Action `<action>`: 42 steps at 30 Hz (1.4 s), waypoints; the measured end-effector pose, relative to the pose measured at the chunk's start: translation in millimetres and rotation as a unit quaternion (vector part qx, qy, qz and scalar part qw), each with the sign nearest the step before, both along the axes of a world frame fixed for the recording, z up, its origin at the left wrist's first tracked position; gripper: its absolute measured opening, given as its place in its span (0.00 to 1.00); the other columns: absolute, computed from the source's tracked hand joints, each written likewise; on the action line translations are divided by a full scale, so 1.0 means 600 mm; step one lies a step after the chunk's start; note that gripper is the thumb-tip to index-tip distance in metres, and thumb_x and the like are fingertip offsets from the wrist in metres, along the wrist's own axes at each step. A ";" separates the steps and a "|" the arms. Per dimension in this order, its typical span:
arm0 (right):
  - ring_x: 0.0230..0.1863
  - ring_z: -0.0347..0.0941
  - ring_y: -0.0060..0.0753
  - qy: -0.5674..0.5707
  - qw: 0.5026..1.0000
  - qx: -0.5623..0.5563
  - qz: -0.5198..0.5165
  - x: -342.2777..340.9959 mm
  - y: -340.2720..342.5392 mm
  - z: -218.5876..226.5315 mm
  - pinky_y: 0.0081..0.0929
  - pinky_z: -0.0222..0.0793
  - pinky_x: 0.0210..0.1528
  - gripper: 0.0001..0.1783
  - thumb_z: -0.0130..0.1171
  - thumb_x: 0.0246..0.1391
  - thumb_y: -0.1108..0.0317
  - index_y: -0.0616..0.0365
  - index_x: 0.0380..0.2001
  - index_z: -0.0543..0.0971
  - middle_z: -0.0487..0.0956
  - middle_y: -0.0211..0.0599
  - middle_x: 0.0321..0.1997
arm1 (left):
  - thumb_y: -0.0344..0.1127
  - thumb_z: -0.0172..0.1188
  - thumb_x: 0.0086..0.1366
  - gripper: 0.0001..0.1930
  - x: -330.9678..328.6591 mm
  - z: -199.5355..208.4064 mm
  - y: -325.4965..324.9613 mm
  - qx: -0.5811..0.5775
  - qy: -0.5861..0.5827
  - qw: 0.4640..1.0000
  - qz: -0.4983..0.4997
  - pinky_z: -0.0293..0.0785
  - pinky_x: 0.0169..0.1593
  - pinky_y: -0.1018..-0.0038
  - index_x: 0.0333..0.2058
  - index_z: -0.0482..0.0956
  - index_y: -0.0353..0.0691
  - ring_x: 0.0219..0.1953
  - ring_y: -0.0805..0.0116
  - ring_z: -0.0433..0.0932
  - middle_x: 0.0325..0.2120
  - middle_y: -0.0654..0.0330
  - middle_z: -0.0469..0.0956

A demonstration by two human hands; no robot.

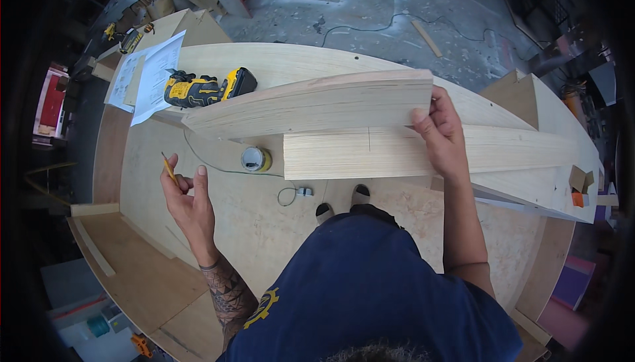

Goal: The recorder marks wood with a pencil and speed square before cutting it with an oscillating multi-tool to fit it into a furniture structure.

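Note:
My right hand [442,130] grips the right end of a pale wooden board [317,105], thumb on its near face and fingers behind. The board is tilted up, its left end reaching toward a yellow and black cordless drill [205,89] on the long curved worktop [278,56]. Below it lies a second wooden board [357,154] with a thin pencil line across it. Out to the left, my left hand [188,193] is raised with a yellow pencil [169,169] held among its fingers, touching nothing else.
Paper sheets [155,78] lie left of the drill. An open can [255,158] stands below the boards, near a cable with a white plug [304,191]. A small cardboard box [581,183] sits at the right end. Curved wooden panels [109,157] surround me.

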State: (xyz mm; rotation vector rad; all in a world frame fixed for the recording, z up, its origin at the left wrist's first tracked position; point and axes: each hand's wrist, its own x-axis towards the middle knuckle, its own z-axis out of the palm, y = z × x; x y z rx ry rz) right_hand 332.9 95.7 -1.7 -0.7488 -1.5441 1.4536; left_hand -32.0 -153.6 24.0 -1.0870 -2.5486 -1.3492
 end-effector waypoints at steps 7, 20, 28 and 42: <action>0.63 0.77 0.26 0.030 0.996 0.076 0.031 -0.041 -0.062 0.110 0.29 0.72 0.67 0.26 0.63 0.76 0.66 0.66 0.71 0.74 0.82 0.37 0.63 | 0.46 0.87 0.56 0.48 -0.025 0.054 0.002 0.015 0.180 0.963 -0.199 0.73 0.55 0.60 0.71 0.72 0.39 0.54 0.55 0.75 0.54 0.54 0.78; 0.82 0.63 0.55 -0.647 0.710 0.275 -0.025 0.035 -0.066 0.067 0.59 0.47 0.88 0.66 0.89 0.34 0.54 0.56 0.78 0.66 0.68 0.50 0.79 | 0.40 0.82 0.63 0.23 -0.165 0.017 -0.054 0.058 0.035 0.990 -0.128 0.69 0.39 0.74 0.51 0.84 0.36 0.35 0.73 0.68 0.37 0.65 0.76; 0.69 0.68 0.62 -0.623 0.702 0.342 -0.045 0.067 -0.090 0.048 0.61 0.59 0.79 0.64 0.88 0.20 0.66 0.52 0.70 0.74 0.72 0.51 0.65 | 0.36 0.68 0.72 0.17 -0.523 0.083 0.071 -0.005 0.341 0.939 0.043 0.80 0.50 0.48 0.53 0.77 0.34 0.48 0.38 0.83 0.45 0.42 0.79; 0.62 0.71 0.55 -0.500 0.736 0.365 -0.274 0.020 -0.367 0.304 0.49 0.70 0.65 0.62 0.87 0.26 0.60 0.57 0.72 0.74 0.72 0.50 0.58 | 0.43 0.70 0.68 0.20 -0.619 -0.070 0.274 -0.161 0.247 0.956 -0.001 0.82 0.56 0.45 0.51 0.82 0.36 0.53 0.38 0.84 0.47 0.45 0.83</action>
